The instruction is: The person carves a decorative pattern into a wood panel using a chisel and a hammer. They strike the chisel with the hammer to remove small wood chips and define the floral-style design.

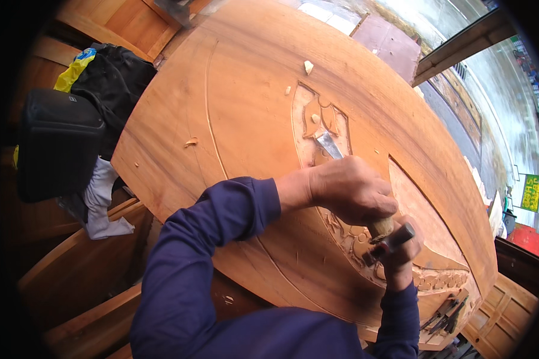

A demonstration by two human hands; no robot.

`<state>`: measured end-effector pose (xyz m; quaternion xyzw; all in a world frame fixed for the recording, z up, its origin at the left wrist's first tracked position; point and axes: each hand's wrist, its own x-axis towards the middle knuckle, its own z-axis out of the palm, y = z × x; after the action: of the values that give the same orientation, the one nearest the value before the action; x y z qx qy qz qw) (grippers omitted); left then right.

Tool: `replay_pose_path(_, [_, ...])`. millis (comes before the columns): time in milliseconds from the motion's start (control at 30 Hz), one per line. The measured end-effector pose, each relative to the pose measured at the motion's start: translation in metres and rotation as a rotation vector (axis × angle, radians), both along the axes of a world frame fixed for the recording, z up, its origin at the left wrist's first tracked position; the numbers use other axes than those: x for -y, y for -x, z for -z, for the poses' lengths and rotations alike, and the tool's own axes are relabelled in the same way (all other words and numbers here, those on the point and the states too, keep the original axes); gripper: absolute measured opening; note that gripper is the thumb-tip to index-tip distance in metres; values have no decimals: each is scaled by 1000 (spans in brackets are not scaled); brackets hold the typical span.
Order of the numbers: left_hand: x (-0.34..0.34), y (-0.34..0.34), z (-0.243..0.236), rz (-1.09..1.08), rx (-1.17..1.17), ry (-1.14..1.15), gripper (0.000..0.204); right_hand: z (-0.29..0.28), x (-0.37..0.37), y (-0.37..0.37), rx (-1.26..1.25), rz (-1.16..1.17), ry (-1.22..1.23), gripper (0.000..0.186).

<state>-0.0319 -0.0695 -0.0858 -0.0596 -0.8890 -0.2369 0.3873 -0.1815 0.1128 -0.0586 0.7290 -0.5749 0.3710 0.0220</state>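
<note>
My left hand (354, 188) is closed around a chisel, its wide steel blade (329, 145) resting on a carved recess (305, 99) in a large wooden panel (251, 119). The butt of the chisel's wooden handle (381, 228) sticks out below the fist. Right by that butt is the dark metal head of a hammer (395, 240); whether they touch I cannot tell. My right hand (406, 250) grips the hammer, whose handle is mostly hidden. Raised leaf-like shapes (323, 115) stand in the recess around the blade tip.
Wood chips (308, 67) lie scattered on the panel. Several carving tools (446, 314) rest at its lower right end. A black chair back (60, 143) with dark clothing (117, 78) stands at the left. Panelled doors (503, 311) and a window frame (458, 48) are at the right.
</note>
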Motion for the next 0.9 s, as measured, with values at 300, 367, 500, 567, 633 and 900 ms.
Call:
replay_pose_path(300, [7, 0, 0, 8, -53, -86, 20, -7, 5, 4, -66, -7, -60, 26])
replay_pose_path(367, [7, -2, -4, 4, -25, -65, 21, -1, -4, 0, 44, 29, 40, 25])
replay_pose_path(500, [-2, 2, -7, -10, -11, -67, 21, -4, -11, 2, 191, 36, -21, 25])
replay_pose_path(567, [-1, 3, -5, -6, -41, -110, 21, -2, -14, 0, 219, 77, -31, 27])
replay_pose_path(633, [-1, 4, -7, -11, -29, -105, 21, -3, -15, 0, 186, 110, -32, 28])
replay_pose_path(900, [5, 6, -6, 24, -75, -172, 17, 14, -18, 13, 151, 190, -88, 12])
